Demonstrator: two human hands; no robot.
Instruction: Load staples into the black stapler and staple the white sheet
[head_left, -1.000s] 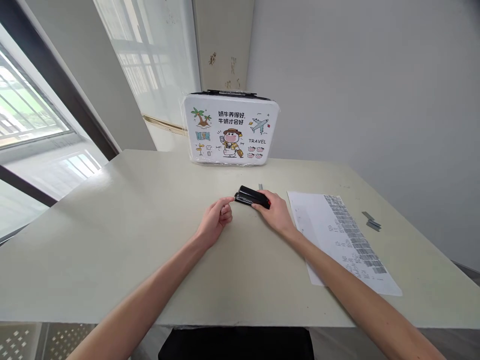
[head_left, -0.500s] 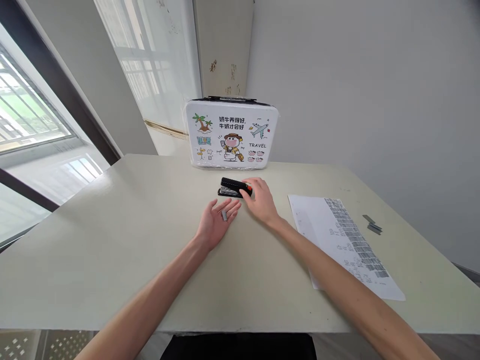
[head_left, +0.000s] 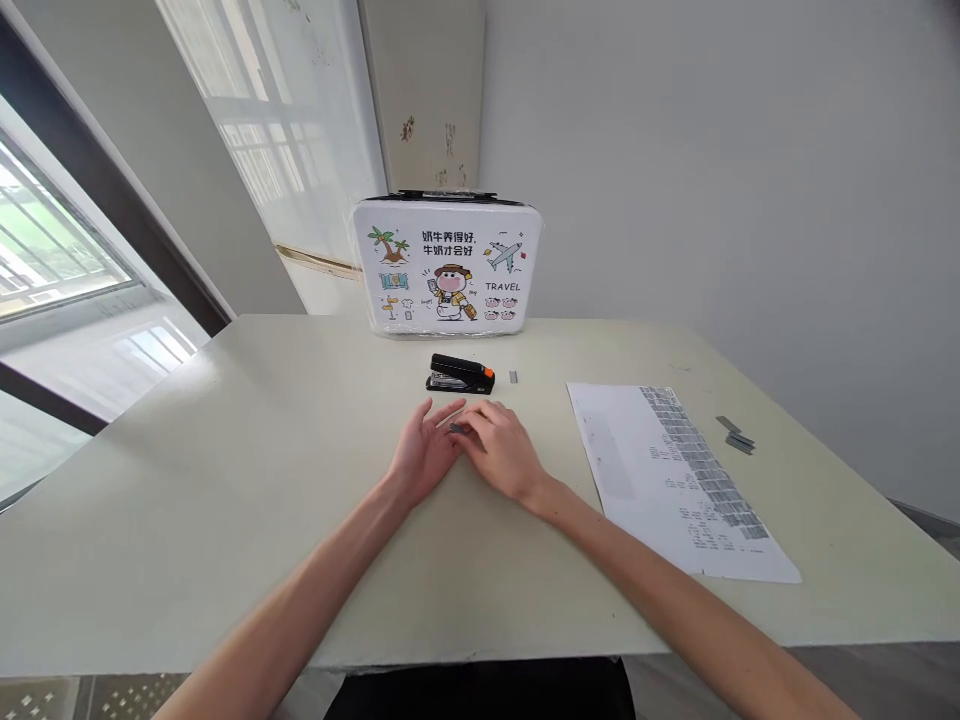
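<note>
My left hand point(head_left: 421, 452) lies palm up near the middle of the table, fingers stretched out. Over its palm, my right hand point(head_left: 501, 446) pinches a small grey strip of staples point(head_left: 456, 428) between thumb and fingertips, partly hidden by those fingers. Just beyond both hands stands a black stapler point(head_left: 459, 374) with an orange button, its top arm raised at the left end. A short staple strip point(head_left: 513, 377) lies by itself to the right of the stapler.
A white cartoon-printed case point(head_left: 450, 270) in clear plastic stands at the table's back edge. Printed paper point(head_left: 622, 470) lies on the right, partly under my right forearm. Several staple strips point(head_left: 739, 440) rest farther right on the pale table point(head_left: 285, 450).
My right hand has left the stapler and come to my left palm, closing on the staple strip there. The short strip right of the stapler now shows. The view has shifted slightly.
</note>
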